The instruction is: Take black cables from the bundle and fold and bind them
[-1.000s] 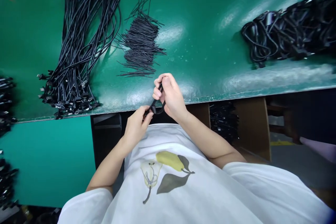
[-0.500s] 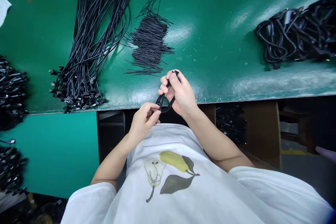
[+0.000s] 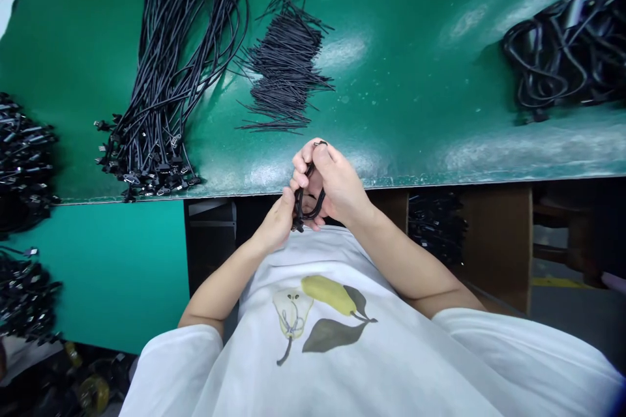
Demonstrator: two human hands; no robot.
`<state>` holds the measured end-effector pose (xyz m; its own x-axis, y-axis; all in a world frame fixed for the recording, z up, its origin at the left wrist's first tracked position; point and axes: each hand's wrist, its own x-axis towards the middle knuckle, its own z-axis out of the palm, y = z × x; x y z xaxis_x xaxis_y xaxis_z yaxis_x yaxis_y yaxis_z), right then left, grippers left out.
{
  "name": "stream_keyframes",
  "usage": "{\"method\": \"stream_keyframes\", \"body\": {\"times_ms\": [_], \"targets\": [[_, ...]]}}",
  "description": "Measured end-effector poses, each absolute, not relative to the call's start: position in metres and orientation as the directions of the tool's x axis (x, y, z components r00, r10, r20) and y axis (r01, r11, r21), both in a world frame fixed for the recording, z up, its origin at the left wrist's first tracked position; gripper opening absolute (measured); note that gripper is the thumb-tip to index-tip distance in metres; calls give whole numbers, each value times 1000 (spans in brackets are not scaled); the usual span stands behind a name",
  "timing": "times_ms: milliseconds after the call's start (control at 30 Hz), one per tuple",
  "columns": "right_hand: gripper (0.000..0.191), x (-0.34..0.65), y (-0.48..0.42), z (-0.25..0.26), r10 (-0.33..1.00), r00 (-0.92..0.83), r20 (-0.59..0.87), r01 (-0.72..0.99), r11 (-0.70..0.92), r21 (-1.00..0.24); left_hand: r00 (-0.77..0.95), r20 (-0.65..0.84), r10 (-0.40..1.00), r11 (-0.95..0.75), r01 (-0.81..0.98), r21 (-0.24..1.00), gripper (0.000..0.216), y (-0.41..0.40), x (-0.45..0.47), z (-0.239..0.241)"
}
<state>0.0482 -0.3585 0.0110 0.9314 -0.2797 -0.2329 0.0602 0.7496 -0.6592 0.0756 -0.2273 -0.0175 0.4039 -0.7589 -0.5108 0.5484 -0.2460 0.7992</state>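
A white sheet (image 3: 7, 3) lies at the far left of a glossy green table (image 3: 405, 104), above a dark heap of cables (image 3: 24, 163) with pale metal ends; a second dark heap (image 3: 24, 293) sits lower, beside a teal panel (image 3: 117, 273). Next along, a thick bundle of black cables (image 3: 169, 71) stretches across the tabletop, grey sleeves at its far end and plugs clustered near the front edge. Just right of it, thin black strips (image 3: 288, 65) lie in a loose, bristling pile. At the table's near edge, before a white shirt (image 3: 372, 371) printed with pears, the worker's left hand (image 3: 278, 221) closes on the lower left side of a looped black cable (image 3: 299, 207), thumb against it, some fingers showing behind the loop. The cable is held up between both hands. The right hand (image 3: 340, 186) grips its upper part, fingers curled and thumb pressed near a small metal-tipped end; from here I cannot tell exactly how each fingertip sits. Farther right, dark cables (image 3: 435, 228) fill a space beneath the table beside a brown board (image 3: 496, 241), and coiled black cables (image 3: 567, 58) are massed on top.
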Motion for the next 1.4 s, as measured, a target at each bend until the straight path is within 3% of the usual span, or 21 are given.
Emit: {"method": "stream_keyframes", "body": {"times_ms": [133,333,500,667,833,1033,1167,1300,1400], "targets": [[54,50,-361,6,-308,906,-289,51,759,-649,347,-489,-801,-241,561,792,77,-230,76,-16],[56,55,-359,4,-314,839,-445,-1,816,-578,310,-430,-848,-309,370,876,68,-226,84,-10],[55,55,-359,0,-272,834,-480,-24,852,-524,293,-467,-834,-295,479,827,60,-227,82,-18],[55,53,-362,0,-260,831,-493,-54,843,-535,280,-546,-790,-332,553,764,73,-227,76,-22],[56,48,-361,2,-316,858,-404,-17,770,-638,183,-567,-803,-318,673,668,67,-224,70,-18],[56,46,-362,0,-301,902,-308,-12,698,-716,19,-515,-857,-237,872,428,49,-223,68,-7],[53,49,-363,-2,-345,902,-258,18,630,-777,16,-539,-842,-172,939,297,43,-227,68,0],[50,54,-365,-10,-395,894,-211,53,560,-827,49,-567,-822,-120,959,257,40,-231,68,3],[55,52,-367,-20,-409,901,-143,51,428,-902,107,-595,-796,-97,949,300,39,-232,71,3]]}}
